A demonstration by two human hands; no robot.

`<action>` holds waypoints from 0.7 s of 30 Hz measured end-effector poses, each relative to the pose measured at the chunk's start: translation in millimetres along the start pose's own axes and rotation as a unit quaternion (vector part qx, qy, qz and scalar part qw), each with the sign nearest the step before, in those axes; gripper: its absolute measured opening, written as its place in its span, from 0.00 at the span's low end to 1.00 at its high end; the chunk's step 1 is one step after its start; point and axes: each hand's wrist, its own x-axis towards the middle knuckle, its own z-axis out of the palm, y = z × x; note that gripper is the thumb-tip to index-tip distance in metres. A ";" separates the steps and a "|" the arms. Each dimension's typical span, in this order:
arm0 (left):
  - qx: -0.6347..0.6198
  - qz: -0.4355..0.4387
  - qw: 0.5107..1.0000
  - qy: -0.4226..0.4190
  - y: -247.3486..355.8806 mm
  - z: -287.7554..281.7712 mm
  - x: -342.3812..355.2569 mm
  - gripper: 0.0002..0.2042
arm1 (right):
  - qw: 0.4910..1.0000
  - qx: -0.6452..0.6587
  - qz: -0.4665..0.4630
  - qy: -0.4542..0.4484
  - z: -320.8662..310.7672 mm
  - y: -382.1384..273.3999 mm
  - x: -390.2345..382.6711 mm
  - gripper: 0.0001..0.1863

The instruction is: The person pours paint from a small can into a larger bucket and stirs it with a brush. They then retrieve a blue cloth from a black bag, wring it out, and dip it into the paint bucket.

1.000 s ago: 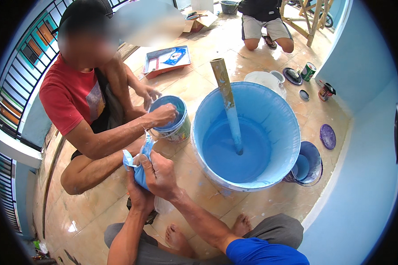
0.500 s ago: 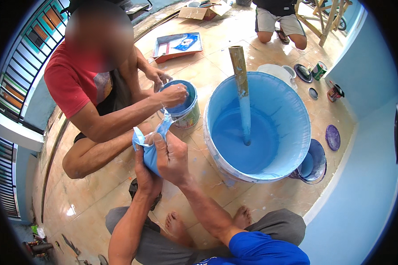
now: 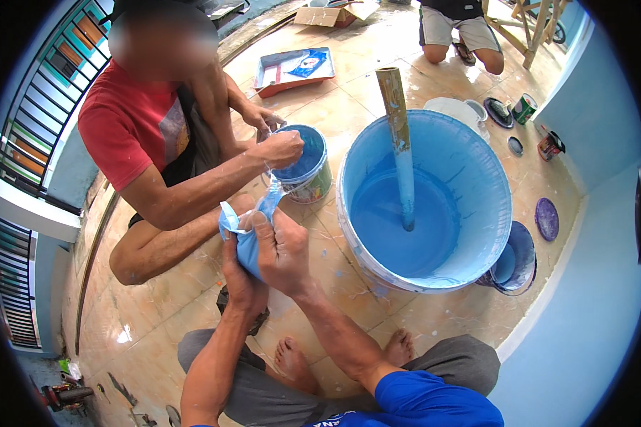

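Observation:
Both my hands grip a clear plastic bag (image 3: 243, 226) full of blue paint, low over the tiled floor. My left hand (image 3: 239, 277) cups it from below; my right hand (image 3: 283, 249) squeezes its side. The bag's neck runs up to a small paint can (image 3: 305, 171) holding blue paint. A person in a red shirt (image 3: 132, 124) squats opposite, one hand (image 3: 281, 148) pinching the bag's top at the can's rim, the other hand (image 3: 262, 117) behind the can. A big blue bucket (image 3: 477, 178) of blue paint with a wooden stirring stick (image 3: 399, 114) stands to the right.
A red paint tray (image 3: 295, 69) lies at the back. Small cans and lids (image 3: 527, 107) sit behind the bucket, a dark blue tub (image 3: 516, 260) at its right, beside a blue wall (image 3: 591, 235). Another person (image 3: 456, 28) squats far back. A barred window (image 3: 35, 135) is on the left.
My view has shifted so everything sits lower and nearer. My hands keep hold of the bag; the other person's hand stays at the can's rim.

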 end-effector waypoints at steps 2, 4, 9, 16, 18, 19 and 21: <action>0.003 -0.004 1.000 0.016 0.2 0.5 0.9 0.28 | 1.000 0.001 0.002 0.000 -0.6 0.1 0.2 0.11; -0.005 -0.001 1.000 0.004 1.6 1.2 1.8 0.28 | 1.000 -0.004 0.001 -0.002 -2.0 -1.8 2.1 0.14; 0.031 0.026 0.998 -0.046 15.9 10.3 1.2 0.30 | 0.991 0.113 -0.009 0.074 -2.9 -19.4 16.0 0.11; 0.039 -0.034 0.987 -0.153 15.5 37.6 14.3 0.41 | 0.983 0.112 -0.014 0.146 -25.2 -52.4 19.8 0.16; 0.001 -0.072 0.984 -0.162 7.2 42.7 19.7 0.36 | 0.982 0.084 -0.003 0.172 -28.6 -52.4 21.6 0.16; -0.024 -0.089 0.981 -0.170 3.9 44.3 22.3 0.33 | 0.980 0.070 0.003 0.185 -30.4 -50.7 22.9 0.17; -0.006 -0.102 0.980 -0.169 0.2 45.4 23.9 0.33 | 0.975 0.091 0.016 0.203 -35.2 -46.5 23.6 0.17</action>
